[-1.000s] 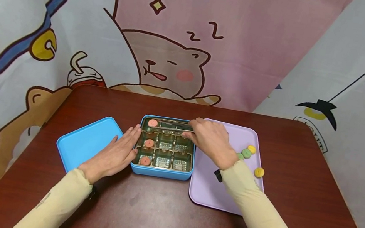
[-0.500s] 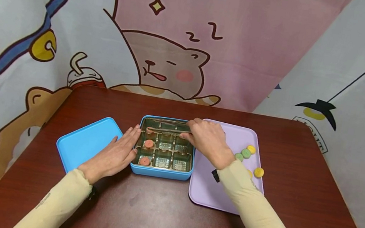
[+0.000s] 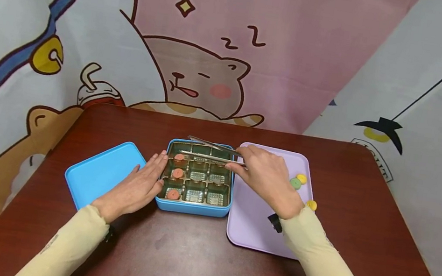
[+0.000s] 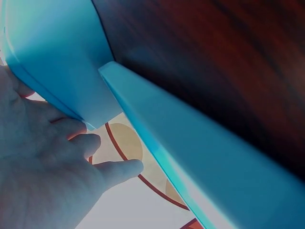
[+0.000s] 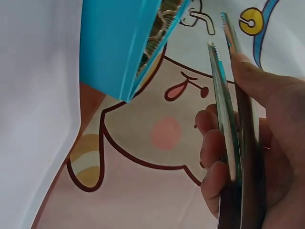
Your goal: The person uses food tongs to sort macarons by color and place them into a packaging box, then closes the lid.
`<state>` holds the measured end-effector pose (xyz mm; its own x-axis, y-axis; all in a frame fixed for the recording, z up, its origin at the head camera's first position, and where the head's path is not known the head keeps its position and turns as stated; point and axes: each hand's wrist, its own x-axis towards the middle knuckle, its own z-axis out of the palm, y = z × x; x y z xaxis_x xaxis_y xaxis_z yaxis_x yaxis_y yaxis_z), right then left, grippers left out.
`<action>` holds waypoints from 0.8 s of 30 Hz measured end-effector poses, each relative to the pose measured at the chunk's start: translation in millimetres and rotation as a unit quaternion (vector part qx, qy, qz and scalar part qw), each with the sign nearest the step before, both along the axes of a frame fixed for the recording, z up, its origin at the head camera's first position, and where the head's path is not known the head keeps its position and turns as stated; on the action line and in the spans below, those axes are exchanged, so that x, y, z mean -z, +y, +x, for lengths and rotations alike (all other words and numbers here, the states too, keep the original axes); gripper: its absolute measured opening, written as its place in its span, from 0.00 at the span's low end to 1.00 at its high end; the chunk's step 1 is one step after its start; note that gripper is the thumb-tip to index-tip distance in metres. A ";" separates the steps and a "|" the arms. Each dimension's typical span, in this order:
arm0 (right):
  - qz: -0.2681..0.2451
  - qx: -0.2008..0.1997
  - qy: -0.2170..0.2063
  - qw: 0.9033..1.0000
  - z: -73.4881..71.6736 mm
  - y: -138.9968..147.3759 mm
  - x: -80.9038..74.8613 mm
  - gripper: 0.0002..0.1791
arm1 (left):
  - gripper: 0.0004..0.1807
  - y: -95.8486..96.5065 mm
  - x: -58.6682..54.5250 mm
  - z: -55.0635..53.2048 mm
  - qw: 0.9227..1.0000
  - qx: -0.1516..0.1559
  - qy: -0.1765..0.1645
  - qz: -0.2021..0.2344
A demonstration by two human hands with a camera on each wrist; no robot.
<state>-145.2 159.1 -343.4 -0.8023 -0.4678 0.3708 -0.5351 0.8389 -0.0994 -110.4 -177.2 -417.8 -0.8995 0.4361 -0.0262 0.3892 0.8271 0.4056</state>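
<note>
My left hand (image 3: 133,187) lies with straight fingers against the left side of the blue box (image 3: 191,208). The box holds a gold tray (image 3: 197,177) divided into compartments. Three pink round cookies sit down its left column: a back one (image 3: 179,156), a middle one (image 3: 178,173) and a front one (image 3: 172,194). In my right hand (image 3: 266,175) I grip long metal tongs (image 3: 214,158) over the back of the box. Their serrated tips (image 5: 212,47) are spread apart with nothing between them.
A blue lid (image 3: 101,173) lies to the left, partly behind my left hand. The lilac tray (image 3: 251,222) at right carries a green cookie (image 3: 295,183) and yellow ones (image 3: 302,179), partly hidden by my right arm. A printed curtain (image 3: 301,50) hangs behind the table.
The tongs have let go of the back pink cookie, which shifted slightly toward the front. My right hand has drawn the spread tongs up and a little right. The left hand stays put.
</note>
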 end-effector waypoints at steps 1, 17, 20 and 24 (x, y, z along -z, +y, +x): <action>-0.003 0.001 -0.001 1.000 2.5 2.6 -1.8 0.24 | 0.36 -0.5 -0.2 0.0 1.000 -0.001 -0.001 0.000; -0.027 0.034 0.018 0.999 40.9 63.5 -19.2 0.23 | 0.36 -1.9 -0.2 -0.9 1.000 0.001 0.000 0.001; -0.031 0.039 0.030 0.998 47.9 77.4 -19.8 0.23 | 0.36 -1.3 -0.1 -0.8 1.000 0.002 0.000 0.001; -0.038 0.047 0.045 0.997 56.8 95.4 -19.8 0.22 | 0.35 -0.5 0.1 -0.3 1.000 0.004 0.000 0.002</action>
